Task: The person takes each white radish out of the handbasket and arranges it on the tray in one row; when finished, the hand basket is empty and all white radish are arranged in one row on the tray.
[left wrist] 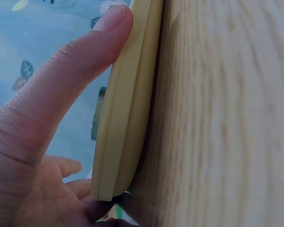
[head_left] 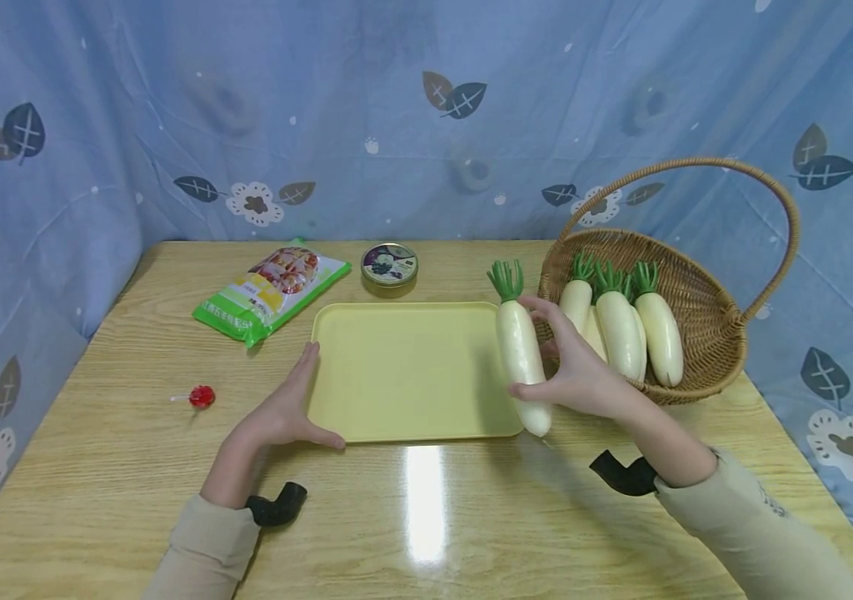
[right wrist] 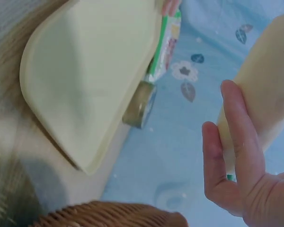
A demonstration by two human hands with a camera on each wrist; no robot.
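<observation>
With the right hand (head_left: 576, 367) we grip one white radish (head_left: 520, 354), thumb opposing fingers, over the yellow tray (head_left: 404, 371)'s right edge. The left hand (head_left: 280, 408), fingers spread, touches its left end. Progress, we judge: one radish out, none laid down; other radishes (head_left: 619, 337) remain in the wicker basket (head_left: 711, 333), right of the gripping fingers.

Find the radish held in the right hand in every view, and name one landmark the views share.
Head: right of centre, in the right hand, overlapping the yellow tray at its right edge.
Left wrist: not in it.
Right wrist: the radish is at upper right, cut off by the picture's right edge.
Shared landmark: the yellow tray, in all three.
</observation>
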